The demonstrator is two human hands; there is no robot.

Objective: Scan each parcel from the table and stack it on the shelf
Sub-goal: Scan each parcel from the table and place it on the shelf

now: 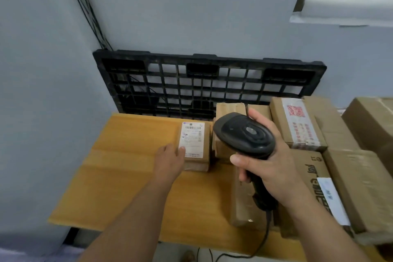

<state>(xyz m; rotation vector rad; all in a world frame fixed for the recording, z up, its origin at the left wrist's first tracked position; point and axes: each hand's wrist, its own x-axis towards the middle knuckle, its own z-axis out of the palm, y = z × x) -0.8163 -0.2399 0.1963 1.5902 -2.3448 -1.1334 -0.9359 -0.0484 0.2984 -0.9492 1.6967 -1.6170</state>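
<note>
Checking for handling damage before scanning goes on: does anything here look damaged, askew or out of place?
Two things. A black plastic pallet stands on edge against the wall behind the table, an odd spot for it. The brown parcel just beyond the scanner looks creased along its top, though blur prevents certainty.

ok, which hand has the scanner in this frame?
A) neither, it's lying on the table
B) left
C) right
C: the right hand has its fingers curled round the handle of the scanner, while the left hand only touches the small labelled parcel on the table.
</note>
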